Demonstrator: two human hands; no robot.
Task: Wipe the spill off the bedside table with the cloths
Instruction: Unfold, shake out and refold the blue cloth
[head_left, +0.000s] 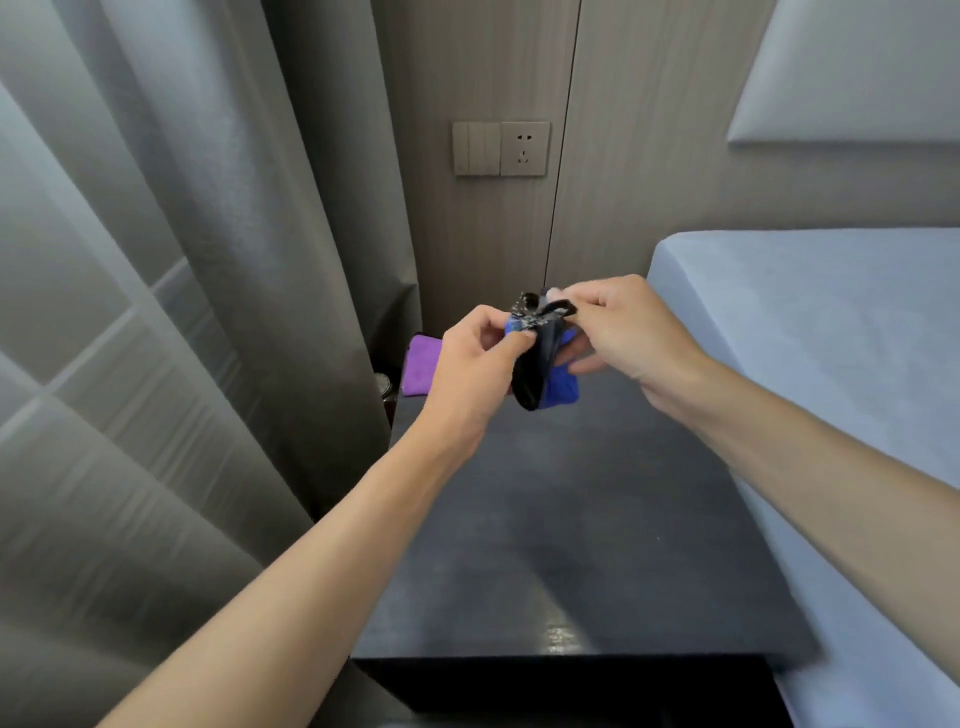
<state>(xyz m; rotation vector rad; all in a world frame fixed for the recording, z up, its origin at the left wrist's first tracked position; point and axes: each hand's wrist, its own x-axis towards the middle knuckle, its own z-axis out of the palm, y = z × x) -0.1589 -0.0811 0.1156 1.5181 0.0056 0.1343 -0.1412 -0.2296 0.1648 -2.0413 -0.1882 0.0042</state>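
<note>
Both hands, left hand (475, 358) and right hand (626, 332), pinching blue-black cloth (545, 374) above bedside table (571, 519); purple cloth (422, 366) unused; wiping seemingly unstarted.

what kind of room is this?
Most likely a bedroom, possibly a hotel room: a bed with a padded headboard on the right, a dark bedside table beside it, grey curtains on the left, and a switch and socket panel above the table.
</note>
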